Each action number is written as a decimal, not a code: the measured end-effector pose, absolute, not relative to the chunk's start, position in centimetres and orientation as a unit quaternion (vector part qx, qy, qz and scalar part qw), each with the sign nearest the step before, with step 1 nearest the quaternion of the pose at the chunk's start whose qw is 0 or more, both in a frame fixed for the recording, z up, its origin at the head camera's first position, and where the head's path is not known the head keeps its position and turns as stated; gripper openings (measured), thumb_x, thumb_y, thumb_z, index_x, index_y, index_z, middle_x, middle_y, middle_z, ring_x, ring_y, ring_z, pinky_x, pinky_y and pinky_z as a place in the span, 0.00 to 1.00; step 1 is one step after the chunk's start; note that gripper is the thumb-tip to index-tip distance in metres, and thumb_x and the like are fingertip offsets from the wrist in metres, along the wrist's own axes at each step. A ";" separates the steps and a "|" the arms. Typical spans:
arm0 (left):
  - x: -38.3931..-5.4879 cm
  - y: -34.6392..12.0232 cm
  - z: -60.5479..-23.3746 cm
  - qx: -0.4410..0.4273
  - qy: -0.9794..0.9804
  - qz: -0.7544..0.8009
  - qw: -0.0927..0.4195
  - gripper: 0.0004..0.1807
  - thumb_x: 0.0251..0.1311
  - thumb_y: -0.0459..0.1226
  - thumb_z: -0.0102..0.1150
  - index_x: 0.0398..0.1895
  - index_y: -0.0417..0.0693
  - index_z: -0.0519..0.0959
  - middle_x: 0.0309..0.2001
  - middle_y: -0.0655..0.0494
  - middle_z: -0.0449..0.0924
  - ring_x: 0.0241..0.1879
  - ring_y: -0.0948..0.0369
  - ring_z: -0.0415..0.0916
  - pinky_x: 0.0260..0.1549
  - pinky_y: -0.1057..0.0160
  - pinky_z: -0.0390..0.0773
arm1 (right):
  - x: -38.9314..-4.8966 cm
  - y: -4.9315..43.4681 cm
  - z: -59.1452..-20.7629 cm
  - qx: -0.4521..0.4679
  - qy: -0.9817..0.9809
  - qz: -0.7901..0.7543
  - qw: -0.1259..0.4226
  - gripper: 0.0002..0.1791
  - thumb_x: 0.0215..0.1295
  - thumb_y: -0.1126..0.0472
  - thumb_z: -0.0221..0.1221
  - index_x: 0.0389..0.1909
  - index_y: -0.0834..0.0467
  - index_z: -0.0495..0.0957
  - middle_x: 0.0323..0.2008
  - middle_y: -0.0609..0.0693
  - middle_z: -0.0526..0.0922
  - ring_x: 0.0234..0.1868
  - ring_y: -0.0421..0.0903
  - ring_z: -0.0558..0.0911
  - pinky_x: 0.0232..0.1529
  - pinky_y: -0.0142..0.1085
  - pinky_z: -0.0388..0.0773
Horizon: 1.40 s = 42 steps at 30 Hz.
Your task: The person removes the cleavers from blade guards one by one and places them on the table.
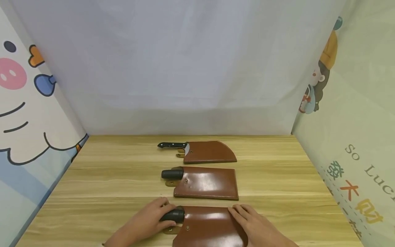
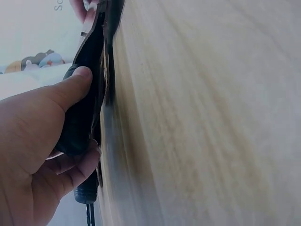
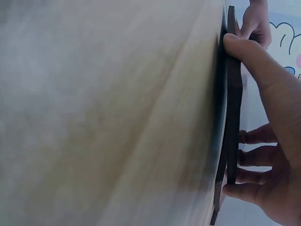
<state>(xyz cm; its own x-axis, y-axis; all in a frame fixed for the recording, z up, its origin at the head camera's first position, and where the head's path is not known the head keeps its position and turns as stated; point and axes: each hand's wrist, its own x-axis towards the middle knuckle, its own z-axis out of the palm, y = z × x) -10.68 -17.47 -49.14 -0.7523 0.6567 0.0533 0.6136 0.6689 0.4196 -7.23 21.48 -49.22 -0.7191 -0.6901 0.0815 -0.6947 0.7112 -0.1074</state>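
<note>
Nearest me lies a sheathed cleaver with a black handle [image 1: 174, 216] and a brown leather sheath [image 1: 213, 228]. My left hand [image 1: 151, 218] grips the handle, thumb on one side and fingers on the other, as the left wrist view shows the handle [image 2: 77, 110] between them. My right hand [image 1: 256, 223] holds the sheath's right end, fingers along its far corner. In the right wrist view the thumb [image 3: 244, 47] and fingertips touch the sheath's edge [image 3: 233, 108]. The blade is hidden inside the sheath.
Farther back lie two more knives in brown sheaths: a black-handled one [image 1: 206, 181] in the middle and one with a curved sheath [image 1: 210, 151] at the back. The wooden table [image 1: 277, 171] meets a white cloth backdrop [image 1: 185, 68] and printed side panels [image 1: 348, 120].
</note>
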 end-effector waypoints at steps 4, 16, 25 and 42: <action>-10.5 -17.6 -48.7 0.343 0.914 0.214 0.035 0.24 0.69 0.56 0.59 0.57 0.50 0.82 0.42 0.62 0.73 0.38 0.69 0.68 0.35 0.66 0.73 | -7.2 21.5 -48.8 0.376 -0.923 0.080 0.025 0.67 0.47 0.14 0.57 0.71 0.67 0.68 0.64 0.70 0.75 0.62 0.65 0.76 0.49 0.50 0.83; -10.1 -17.6 -47.8 0.324 0.915 0.242 -0.010 0.21 0.67 0.54 0.65 0.52 0.50 0.83 0.44 0.62 0.76 0.37 0.70 0.70 0.33 0.67 0.75 | -7.1 21.5 -47.6 0.371 -0.916 0.104 0.107 0.66 0.44 0.16 0.63 0.71 0.64 0.67 0.65 0.65 0.76 0.61 0.63 0.80 0.50 0.52 0.83; -9.9 -17.3 -46.9 0.309 0.916 0.249 -0.054 0.23 0.63 0.55 0.68 0.50 0.48 0.85 0.44 0.64 0.79 0.38 0.69 0.71 0.34 0.67 0.77 | -6.9 21.6 -46.7 0.358 -0.915 0.127 0.135 0.68 0.40 0.17 0.66 0.74 0.62 0.66 0.67 0.63 0.75 0.62 0.60 0.79 0.49 0.52 0.83; -9.9 -17.3 -45.9 0.309 0.905 0.243 -0.163 0.22 0.50 0.53 0.79 0.43 0.52 0.87 0.38 0.66 0.77 0.37 0.68 0.70 0.33 0.67 0.78 | -6.7 21.2 -44.5 0.348 -0.919 0.142 0.119 0.70 0.38 0.21 0.71 0.79 0.55 0.60 0.72 0.57 0.70 0.66 0.58 0.76 0.52 0.52 0.82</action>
<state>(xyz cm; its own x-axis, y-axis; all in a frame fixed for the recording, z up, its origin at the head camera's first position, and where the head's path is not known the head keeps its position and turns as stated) -9.94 -17.32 -45.88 -0.7563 0.4794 0.4452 0.6380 0.6909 0.3399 -6.67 21.18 -44.48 -0.7298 -0.6055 0.3175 -0.6730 0.7180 -0.1775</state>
